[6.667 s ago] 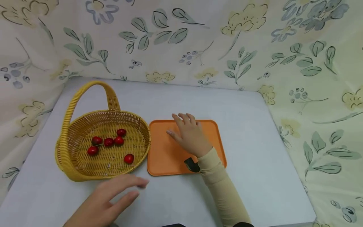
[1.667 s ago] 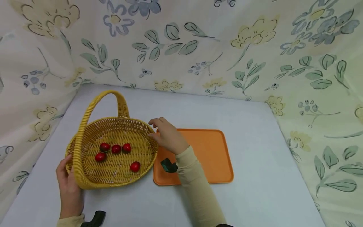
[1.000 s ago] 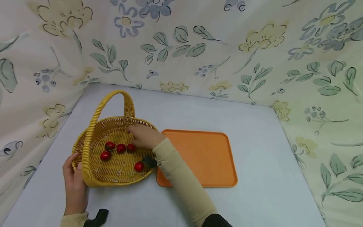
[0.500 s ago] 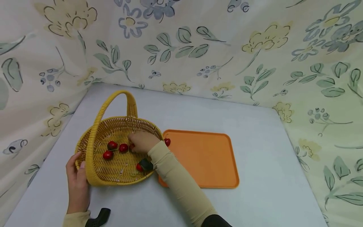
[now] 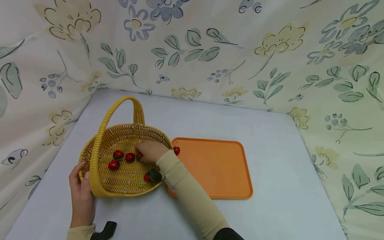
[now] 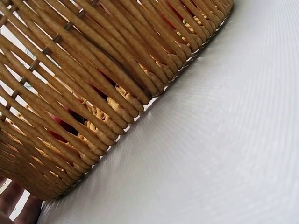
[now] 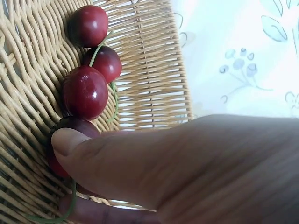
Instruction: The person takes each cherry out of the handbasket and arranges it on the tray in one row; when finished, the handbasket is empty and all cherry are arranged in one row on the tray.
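Note:
A yellow wicker basket (image 5: 156,134) with a tall handle holds several red cherries. My left hand (image 5: 80,193) grips its left rim. In the left wrist view, fingers (image 6: 14,203) show beside the basket's woven side (image 6: 60,79). My right hand (image 5: 152,150) reaches inside the basket, pinching a dark red cherry (image 7: 74,123) with the thumb in front and fingers partly hidden below. That cherry's green stem (image 7: 72,203) hangs under the thumb. Three cherries lie in a row beside it, the nearest a glossy one (image 7: 85,93). Another cherry (image 5: 147,177) is partly covered by a dark wrist strap (image 5: 154,175).
An orange tray (image 5: 216,170) lies right of the basket, its left edge close against it. One cherry (image 5: 176,151) sits at the tray's upper left. A white tabletop (image 5: 279,173) surrounds both, with floral cloth (image 5: 204,53) hanging behind.
My left hand came from in front of the basket to its rim. My right hand moved left from the tray into the basket. A cherry now shows on the tray; one fewer lies in the basket.

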Demonstrator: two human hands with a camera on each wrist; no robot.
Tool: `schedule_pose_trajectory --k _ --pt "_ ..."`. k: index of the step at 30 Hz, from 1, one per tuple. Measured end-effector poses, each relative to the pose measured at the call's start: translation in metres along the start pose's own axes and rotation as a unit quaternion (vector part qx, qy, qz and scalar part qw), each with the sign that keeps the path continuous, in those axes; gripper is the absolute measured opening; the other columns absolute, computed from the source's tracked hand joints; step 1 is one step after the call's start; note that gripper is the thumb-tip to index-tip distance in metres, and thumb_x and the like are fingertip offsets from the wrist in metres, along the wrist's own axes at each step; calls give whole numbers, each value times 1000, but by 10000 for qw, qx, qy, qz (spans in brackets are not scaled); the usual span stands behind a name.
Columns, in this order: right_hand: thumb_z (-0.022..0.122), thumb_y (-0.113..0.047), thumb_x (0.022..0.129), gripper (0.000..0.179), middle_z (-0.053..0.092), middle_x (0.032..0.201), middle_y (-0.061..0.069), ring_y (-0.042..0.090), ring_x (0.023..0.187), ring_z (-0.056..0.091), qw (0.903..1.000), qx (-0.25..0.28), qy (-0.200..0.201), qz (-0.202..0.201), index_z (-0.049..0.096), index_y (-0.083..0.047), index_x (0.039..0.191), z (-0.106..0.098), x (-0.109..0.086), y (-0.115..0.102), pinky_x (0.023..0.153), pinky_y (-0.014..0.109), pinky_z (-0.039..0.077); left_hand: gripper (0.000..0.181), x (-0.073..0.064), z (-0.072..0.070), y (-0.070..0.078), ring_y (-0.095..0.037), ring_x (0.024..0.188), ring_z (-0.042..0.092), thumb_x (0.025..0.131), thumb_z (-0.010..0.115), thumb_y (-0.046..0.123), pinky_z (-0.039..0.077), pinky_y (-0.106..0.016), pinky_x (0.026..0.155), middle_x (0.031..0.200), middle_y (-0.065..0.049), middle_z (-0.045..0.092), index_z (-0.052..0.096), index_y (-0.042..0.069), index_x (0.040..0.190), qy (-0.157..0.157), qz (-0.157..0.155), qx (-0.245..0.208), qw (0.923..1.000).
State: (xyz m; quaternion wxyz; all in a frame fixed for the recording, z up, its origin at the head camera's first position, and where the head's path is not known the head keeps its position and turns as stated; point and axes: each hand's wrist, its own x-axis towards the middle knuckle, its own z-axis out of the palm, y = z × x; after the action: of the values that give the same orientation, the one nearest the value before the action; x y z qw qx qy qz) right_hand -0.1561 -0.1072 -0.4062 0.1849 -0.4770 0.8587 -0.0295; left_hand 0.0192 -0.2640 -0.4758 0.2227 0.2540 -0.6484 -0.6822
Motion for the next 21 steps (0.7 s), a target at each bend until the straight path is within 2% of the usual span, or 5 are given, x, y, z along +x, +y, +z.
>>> schedule_pose_trajectory --k 5,9,14,21 --pt "64 -16 90 6 57 84 -7 6 76 49 9999 35 73 -109 62 -17 96 3 1 4 66 18 38 41 0 1 1 -13 124 33 103 38 22 38 -11 86 147 2 22 32 21 143 30 74 -18 10000" --pt "66 -18 89 6 56 82 -7 6 76 49 9997 101 191 -132 62 -18 93 4 1 7 66 18 38 40 -1 1 1 -12 124 34 104 38 22 39 -10 85 147 2 22 31 22 143 41 5 -12 10000" --pt "68 -23 88 12 56 86 -9 5 78 50 9990 209 407 -4 60 -19 96 -1 -2 8 68 18 40 40 -1 1 2 -11 125 34 104 37 22 40 -8 85 147 3 23 30 24 143 44 -35 15 10000" --pt "65 -30 91 24 58 93 -4 9 83 53 9980 340 465 250 53 -14 105 -16 -16 10 70 20 42 40 -1 1 2 -11 124 34 104 37 21 40 -8 85 146 2 23 30 23 143 -21 44 19 10000"
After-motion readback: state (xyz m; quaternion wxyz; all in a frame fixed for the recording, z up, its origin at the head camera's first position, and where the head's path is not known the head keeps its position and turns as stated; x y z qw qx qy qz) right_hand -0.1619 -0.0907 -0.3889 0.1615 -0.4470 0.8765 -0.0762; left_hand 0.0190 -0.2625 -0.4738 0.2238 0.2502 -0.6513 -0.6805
